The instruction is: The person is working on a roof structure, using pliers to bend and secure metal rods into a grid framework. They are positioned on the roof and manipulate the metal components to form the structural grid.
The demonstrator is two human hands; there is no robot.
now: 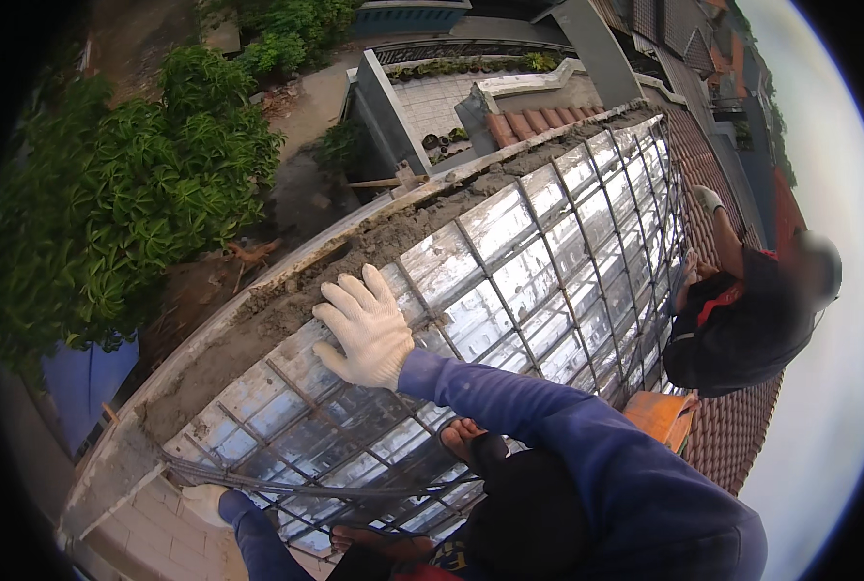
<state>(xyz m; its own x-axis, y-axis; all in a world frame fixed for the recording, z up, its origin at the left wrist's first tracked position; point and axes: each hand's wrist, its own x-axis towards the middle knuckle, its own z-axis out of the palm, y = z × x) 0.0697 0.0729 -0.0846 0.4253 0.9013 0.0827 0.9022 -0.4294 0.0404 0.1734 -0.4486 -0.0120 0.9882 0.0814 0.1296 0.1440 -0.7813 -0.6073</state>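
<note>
Outdoors, high up, pale sky (824,116) is filling the right edge, and leafy trees (161,184) are crowding the upper left. Silvery metal sheets (442,254) are sloping across the centre, with a steel bar grid (491,278) lying over them and a rough mortar strip (413,218) running along their upper-left edge. At the right, a co-worker (742,329) in dark clothes is crouching near an orange container (657,416).

Lower left, a bundle of thin rods (325,491) is lying across the grid. The rods are looking stiff and fairly heavy together; mid-length seems the balanced place for gripping, and the sheets are looking slippery.

Near centre, the right hand (366,334), in a white glove, is resting palm down beside the mortar, fingers spreading wide and holding nothing. The gloved left hand (202,504) is sitting by the rods' left end; whether its fingers are gripping, I cannot tell.
</note>
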